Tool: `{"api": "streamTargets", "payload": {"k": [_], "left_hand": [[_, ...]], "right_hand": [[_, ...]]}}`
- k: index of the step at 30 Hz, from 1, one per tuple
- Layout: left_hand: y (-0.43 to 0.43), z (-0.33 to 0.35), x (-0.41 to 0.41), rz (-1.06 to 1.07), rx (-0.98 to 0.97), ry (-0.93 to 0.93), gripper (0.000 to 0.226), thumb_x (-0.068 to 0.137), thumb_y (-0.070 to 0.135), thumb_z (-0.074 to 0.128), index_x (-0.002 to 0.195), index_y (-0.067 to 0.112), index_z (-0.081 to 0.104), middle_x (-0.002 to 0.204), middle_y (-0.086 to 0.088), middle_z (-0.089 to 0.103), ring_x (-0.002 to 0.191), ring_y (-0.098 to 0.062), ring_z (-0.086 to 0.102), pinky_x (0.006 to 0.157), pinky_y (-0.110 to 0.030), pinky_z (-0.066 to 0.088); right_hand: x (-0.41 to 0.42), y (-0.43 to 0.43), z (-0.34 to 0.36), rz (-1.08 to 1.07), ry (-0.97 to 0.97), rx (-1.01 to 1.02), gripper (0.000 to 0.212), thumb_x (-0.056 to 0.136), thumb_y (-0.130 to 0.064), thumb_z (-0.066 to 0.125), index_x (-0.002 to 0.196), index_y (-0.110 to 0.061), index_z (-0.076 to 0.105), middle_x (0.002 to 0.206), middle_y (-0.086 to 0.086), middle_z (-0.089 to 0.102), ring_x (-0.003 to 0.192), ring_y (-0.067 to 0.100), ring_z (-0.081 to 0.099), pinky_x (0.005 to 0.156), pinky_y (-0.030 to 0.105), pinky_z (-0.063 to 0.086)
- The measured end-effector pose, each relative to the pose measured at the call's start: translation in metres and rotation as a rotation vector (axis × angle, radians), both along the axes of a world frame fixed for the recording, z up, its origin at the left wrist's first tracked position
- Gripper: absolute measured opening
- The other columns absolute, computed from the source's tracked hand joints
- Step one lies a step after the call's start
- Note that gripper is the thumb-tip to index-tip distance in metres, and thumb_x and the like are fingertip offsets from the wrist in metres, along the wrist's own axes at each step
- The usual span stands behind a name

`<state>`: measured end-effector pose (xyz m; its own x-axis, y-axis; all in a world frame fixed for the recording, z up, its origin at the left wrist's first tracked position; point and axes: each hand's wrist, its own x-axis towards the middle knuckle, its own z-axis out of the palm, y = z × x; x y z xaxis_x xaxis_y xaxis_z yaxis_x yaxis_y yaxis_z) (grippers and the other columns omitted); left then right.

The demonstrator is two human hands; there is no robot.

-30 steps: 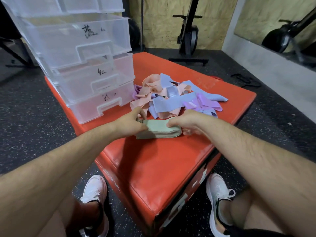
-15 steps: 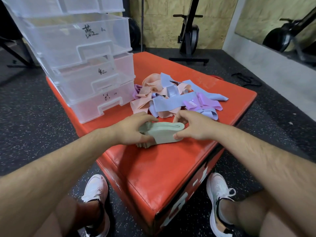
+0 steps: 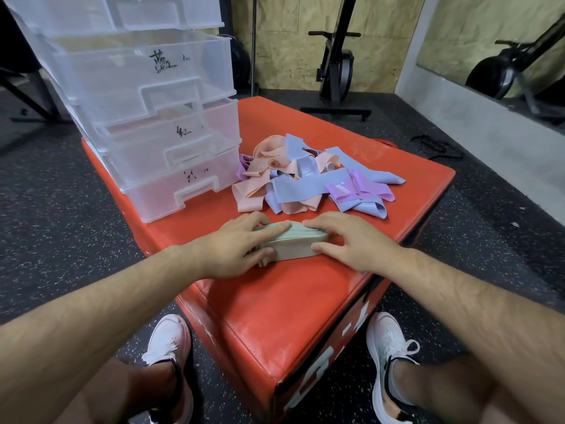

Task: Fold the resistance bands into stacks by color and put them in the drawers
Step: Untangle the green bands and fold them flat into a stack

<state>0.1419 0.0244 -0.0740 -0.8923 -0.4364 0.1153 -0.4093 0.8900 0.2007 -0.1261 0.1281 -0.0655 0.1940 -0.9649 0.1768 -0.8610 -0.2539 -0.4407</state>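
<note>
Observed: a stack of folded pale green resistance bands (image 3: pixel 293 247) lies on the near middle of a red padded vinyl box (image 3: pixel 284 304), held at both ends. The left hand (image 3: pixel 241 244) grips the stack's left end, fingers curled over the top layers and thumb tucked against the near face. The right hand (image 3: pixel 347 243) is clamped on the right end, fingers laid along the far upper edge and thumb pressed to the near face. The stack's underside rests on the box.

Behind the stack, apart from it, a loose pile of peach, blue and purple bands (image 3: pixel 301 186) lies tangled and unfolded on the box top. To the left of that pile, at the box's far left corner, stands a clear plastic drawer unit (image 3: pixel 146 117) with black handwritten marks on the drawer fronts. What the drawers contain cannot be told.

The person's white trainers (image 3: pixel 388 341) stand on the black speckled rubber floor (image 3: pixel 55 209), one on each side of the box's near corner. A black exercise machine (image 3: pixel 336 65) stands by the far wall
</note>
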Motion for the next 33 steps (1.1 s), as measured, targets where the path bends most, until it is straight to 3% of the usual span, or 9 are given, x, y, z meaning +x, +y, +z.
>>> {"api": "streamTargets", "payload": {"k": [5,9,13,16,18,22,25,30,33], "left_hand": [[0.002,0.001,-0.002,0.041,0.010,-0.002,0.062,0.096,0.048,0.030,0.156,0.037,0.021,0.121,0.003,0.037,0.109,-0.014,0.041,0.103,-0.031,0.037],[-0.002,0.004,0.008,0.063,0.104,0.124,0.056,0.095,0.044,0.035,0.149,0.034,0.040,0.113,0.003,0.041,0.105,-0.015,0.045,0.099,-0.027,0.038],[-0.003,0.017,0.030,0.203,0.296,0.294,0.045,0.093,0.031,0.059,0.139,0.035,0.055,0.113,0.005,0.053,0.104,-0.008,0.052,0.097,-0.019,0.038],[-0.009,0.030,0.049,0.361,0.552,0.505,0.040,0.081,0.037,0.067,0.121,0.040,0.062,0.102,0.009,0.061,0.090,-0.008,0.060,0.086,-0.027,0.049],[-0.013,0.035,0.063,0.440,0.639,0.645,0.034,0.082,0.028,0.075,0.112,0.037,0.061,0.098,0.005,0.055,0.077,-0.009,0.056,0.072,-0.021,0.049],[-0.019,0.035,0.089,0.593,0.473,0.622,0.030,0.086,0.015,0.074,0.104,0.029,0.055,0.099,0.000,0.051,0.071,-0.008,0.052,0.060,-0.007,0.043],[-0.025,0.025,0.103,0.642,0.410,0.583,0.028,0.085,0.013,0.070,0.104,0.028,0.055,0.101,-0.004,0.056,0.082,-0.016,0.057,0.062,-0.012,0.044],[-0.036,0.016,0.109,0.693,0.251,0.510,0.022,0.087,0.017,0.062,0.098,0.033,0.051,0.097,0.001,0.058,0.080,-0.017,0.059,0.066,-0.030,0.048],[-0.039,0.012,0.107,0.708,0.174,0.422,0.022,0.089,0.017,0.057,0.106,0.030,0.052,0.104,-0.003,0.052,0.074,-0.020,0.058,0.072,-0.030,0.049]], "right_hand": [[0.003,-0.004,-0.003,0.020,0.004,-0.008,0.053,0.095,-0.031,0.065,0.145,-0.036,0.049,0.121,-0.012,0.056,0.110,0.006,0.054,0.098,0.024,0.043],[0.012,-0.009,0.001,0.025,-0.080,-0.023,0.045,0.092,-0.030,0.069,0.134,-0.043,0.059,0.108,-0.017,0.058,0.102,0.004,0.056,0.088,0.019,0.045],[0.037,-0.027,0.010,-0.079,-0.347,0.043,0.034,0.081,-0.027,0.077,0.108,-0.040,0.062,0.105,-0.018,0.064,0.087,-0.002,0.060,0.086,0.026,0.050],[0.065,-0.051,0.026,-0.183,-0.555,0.104,0.040,0.080,-0.022,0.076,0.110,-0.027,0.050,0.091,-0.001,0.063,0.065,0.011,0.055,0.065,0.027,0.050],[0.086,-0.068,0.035,-0.226,-0.658,0.152,0.041,0.082,-0.016,0.073,0.114,-0.023,0.048,0.090,0.002,0.066,0.067,0.014,0.058,0.063,0.025,0.048],[0.128,-0.103,0.030,-0.224,-0.668,0.139,0.042,0.080,-0.018,0.071,0.113,-0.025,0.047,0.099,0.008,0.068,0.073,0.016,0.060,0.066,0.023,0.051],[0.150,-0.122,0.021,-0.179,-0.533,0.065,0.036,0.082,-0.014,0.069,0.107,-0.024,0.046,0.100,-0.001,0.057,0.080,0.012,0.055,0.060,0.009,0.041],[0.170,-0.147,0.007,-0.171,-0.420,0.045,0.014,0.073,-0.032,0.063,0.082,-0.040,0.056,0.103,0.006,0.060,0.088,0.018,0.059,0.074,0.026,0.042],[0.173,-0.153,0.001,-0.146,-0.336,0.009,0.014,0.085,-0.023,0.066,0.091,-0.035,0.067,0.107,0.003,0.052,0.093,0.012,0.053,0.086,0.021,0.038]]}}
